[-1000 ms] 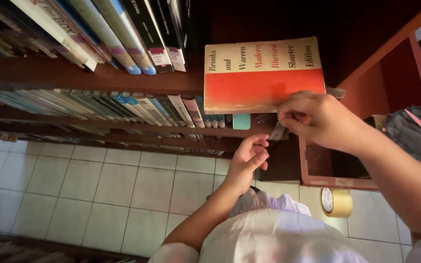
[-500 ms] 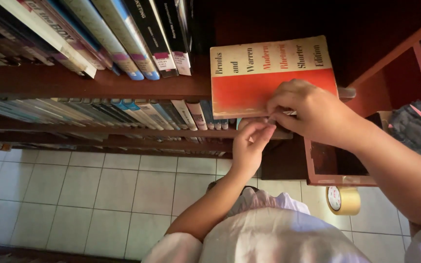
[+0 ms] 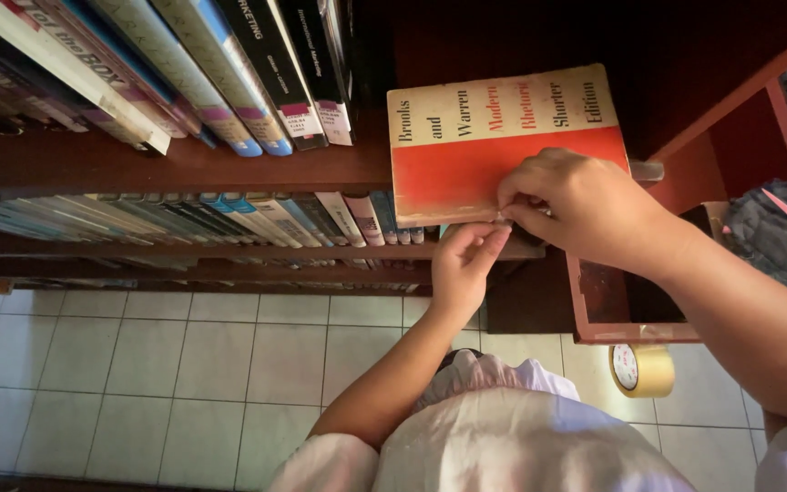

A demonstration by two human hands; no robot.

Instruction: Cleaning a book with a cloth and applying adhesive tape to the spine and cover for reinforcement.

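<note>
The red and cream book (image 3: 503,146) lies flat on the upper wooden shelf (image 3: 184,164), with its lower edge over the shelf front, just right of a row of leaning books (image 3: 229,64). The right hand (image 3: 576,205) rests on the red lower part of the cover, its fingers curled and pinched together at the bottom edge. The left hand (image 3: 462,264) comes up from below and meets the same place with its thumb and fingertips nearly closed. Between the two hands there is something small and pale, maybe a bit of tape or a label, but it is too small to tell.

I judge the book to be an old hardcover: stiff, of moderate weight, not slippery, with a worn cover that could tear at the edge. It seems best to hold it by the spine or by both long sides, not by the weak lower corner.

On the tiled floor (image 3: 138,383) below, a roll of tan tape (image 3: 641,369) lies near the foot of the bookcase, and a dark bag (image 3: 776,237) sits at the right.

Compared with one second ago, the left hand has risen from under the shelf to the edge of the book, and the right hand has moved from beside the lower right corner onto the cover.
</note>
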